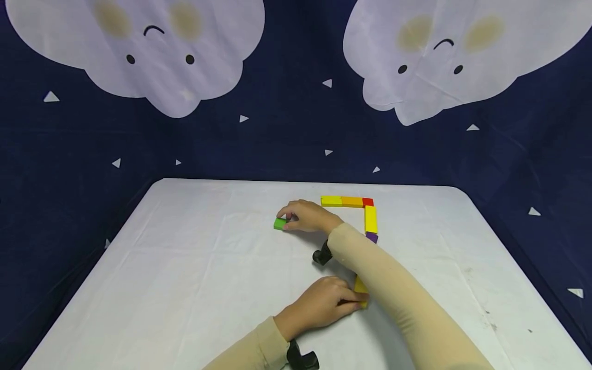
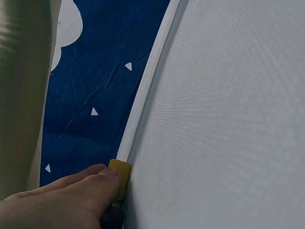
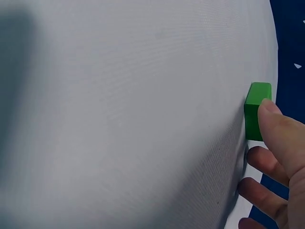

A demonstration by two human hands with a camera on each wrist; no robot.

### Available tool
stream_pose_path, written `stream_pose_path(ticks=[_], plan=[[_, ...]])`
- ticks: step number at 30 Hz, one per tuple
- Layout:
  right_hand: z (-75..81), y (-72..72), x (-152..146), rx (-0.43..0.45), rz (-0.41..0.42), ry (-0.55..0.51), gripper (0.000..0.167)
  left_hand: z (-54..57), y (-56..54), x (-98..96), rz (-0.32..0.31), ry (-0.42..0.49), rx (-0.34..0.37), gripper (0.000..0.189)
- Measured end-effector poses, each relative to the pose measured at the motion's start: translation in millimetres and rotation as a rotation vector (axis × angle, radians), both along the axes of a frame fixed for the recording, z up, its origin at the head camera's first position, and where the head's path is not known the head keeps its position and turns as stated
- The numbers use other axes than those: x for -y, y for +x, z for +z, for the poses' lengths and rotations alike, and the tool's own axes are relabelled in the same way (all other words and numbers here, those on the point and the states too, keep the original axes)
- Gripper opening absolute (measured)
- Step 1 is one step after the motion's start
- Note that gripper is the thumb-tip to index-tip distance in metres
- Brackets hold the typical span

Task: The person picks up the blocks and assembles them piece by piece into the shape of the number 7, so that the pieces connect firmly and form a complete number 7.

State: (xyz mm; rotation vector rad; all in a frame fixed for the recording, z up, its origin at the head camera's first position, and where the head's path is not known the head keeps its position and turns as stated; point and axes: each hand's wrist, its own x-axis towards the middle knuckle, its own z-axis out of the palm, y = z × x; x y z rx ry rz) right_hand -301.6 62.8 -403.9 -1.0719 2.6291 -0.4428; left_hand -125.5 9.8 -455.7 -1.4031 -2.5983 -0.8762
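Note:
My right hand reaches over the middle of the white table and pinches a green block at its right end. In the right wrist view the thumb presses the side of the green block; the other fingertips are curled below it. Nearer the front, my left hand pinches a yellow block between thumb and fingers, partly covering it. The left wrist view shows the thumb tip on this yellow block, which stands close over the white cloth.
A bent row of blocks lies toward the back right: a yellow block, an orange block, a red block, another yellow block and a purple block. My right sleeve crosses over part of this row. A dark blue cloud-patterned curtain hangs behind.

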Motion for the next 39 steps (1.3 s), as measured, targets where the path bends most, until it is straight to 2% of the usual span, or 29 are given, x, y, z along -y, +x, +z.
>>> stream_pose_path(ticks=[6,14,19,31,39], plan=[[-0.4,-1.4,0,-0.025,0.0,0.025,0.037,0.4,-0.1,-0.2,0.001,0.01,0.001,0.024],[-2.7,-0.5,2,-0.02,-0.02,0.066,0.044,-1.2,0.3,0.1,-0.012,0.019,0.003,0.024],[-2.7,-1.8,1,-0.053,-0.039,0.084,0.04,-1.6,-0.3,-0.1,-0.01,0.018,-0.007,0.023],[-3.4,-18.4,-23,-0.213,-0.187,0.134,0.032,-1.5,-1.0,-1.2,0.001,0.011,-0.056,0.023],[-7.8,-23.7,-32,-0.281,-0.247,0.159,0.029,-0.1,-0.1,-1.0,-0.002,0.004,-0.029,0.023]])
